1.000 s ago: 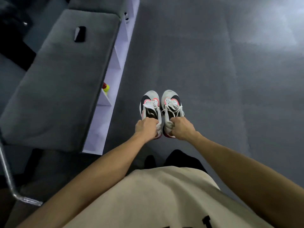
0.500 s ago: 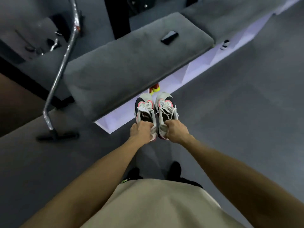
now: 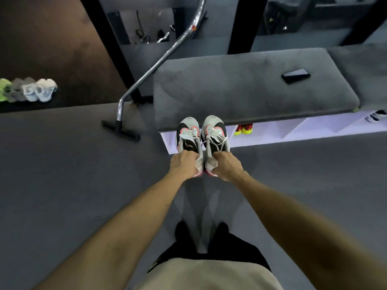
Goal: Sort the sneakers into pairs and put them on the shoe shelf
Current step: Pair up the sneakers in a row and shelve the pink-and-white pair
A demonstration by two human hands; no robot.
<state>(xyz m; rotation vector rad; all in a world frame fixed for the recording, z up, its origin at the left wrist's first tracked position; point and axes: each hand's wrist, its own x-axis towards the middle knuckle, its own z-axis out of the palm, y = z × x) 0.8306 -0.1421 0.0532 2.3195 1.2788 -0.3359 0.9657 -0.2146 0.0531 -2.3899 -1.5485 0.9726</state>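
I hold a matching pair of white, black and pink sneakers side by side, toes pointing away. My left hand (image 3: 184, 164) grips the heel of the left sneaker (image 3: 188, 132). My right hand (image 3: 227, 165) grips the heel of the right sneaker (image 3: 214, 130). Both hang in the air just in front of the leftmost compartment of the white shoe shelf (image 3: 293, 130), which lies under a grey cushioned bench top (image 3: 240, 86). A red and yellow pair (image 3: 243, 129) stands in the compartment to the right. A white and black shoe (image 3: 374, 117) shows at the shelf's far right.
A black phone (image 3: 296, 75) lies on the bench top. A chrome tube with a black foot (image 3: 123, 122) stands left of the bench. Several loose sneakers (image 3: 29, 90) sit in a row at the far left. Grey carpet (image 3: 73, 174) covers the floor around me.
The view has swung so the bench and shelf now lie straight ahead. The sneakers stay in my hands and are now right in front of the shelf's left end.
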